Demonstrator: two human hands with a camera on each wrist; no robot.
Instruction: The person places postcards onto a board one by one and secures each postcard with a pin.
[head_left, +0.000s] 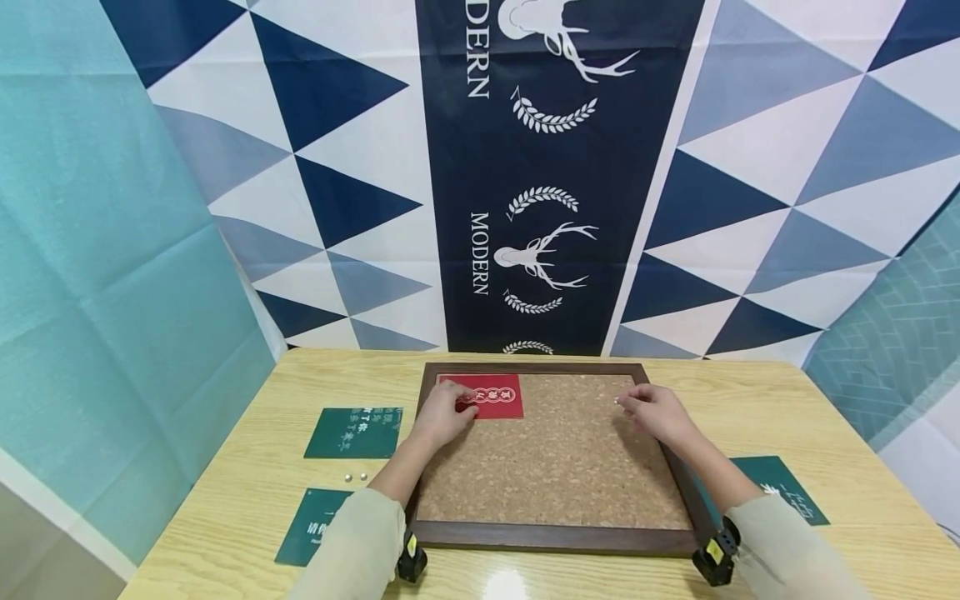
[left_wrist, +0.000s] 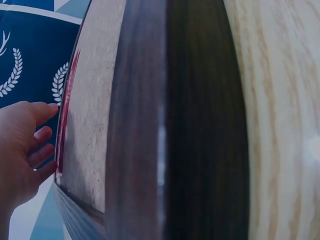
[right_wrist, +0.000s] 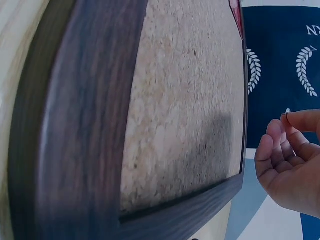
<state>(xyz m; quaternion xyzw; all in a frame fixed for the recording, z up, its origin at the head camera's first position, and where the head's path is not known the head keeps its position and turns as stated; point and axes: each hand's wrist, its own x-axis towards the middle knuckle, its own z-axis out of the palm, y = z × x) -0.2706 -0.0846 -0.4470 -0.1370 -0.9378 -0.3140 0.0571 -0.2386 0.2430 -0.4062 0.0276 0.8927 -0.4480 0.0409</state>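
A red card [head_left: 501, 398] with pale characters lies in the upper left corner of a cork board [head_left: 555, 467]. My left hand [head_left: 446, 412] touches it with the fingertips, fingers spread and loosely bent over its left part. In the left wrist view, the left hand [left_wrist: 25, 150] reaches to the card's edge [left_wrist: 64, 130]. Over the board's right side, my right hand [head_left: 657, 412] pinches a small white pin [head_left: 617, 401] between thumb and index finger. The right wrist view shows this pin [right_wrist: 288, 111] at the fingertips, its other fingers curled in.
The board has a raised dark wooden frame [head_left: 555, 536]. Green cards with white writing lie to the left [head_left: 352, 433], nearer the left sleeve [head_left: 311, 525], and on the right [head_left: 783, 487]. Two small pearl-like beads [head_left: 348, 477] sit between the left cards. A patterned cloth [head_left: 525, 167] hangs behind the table.
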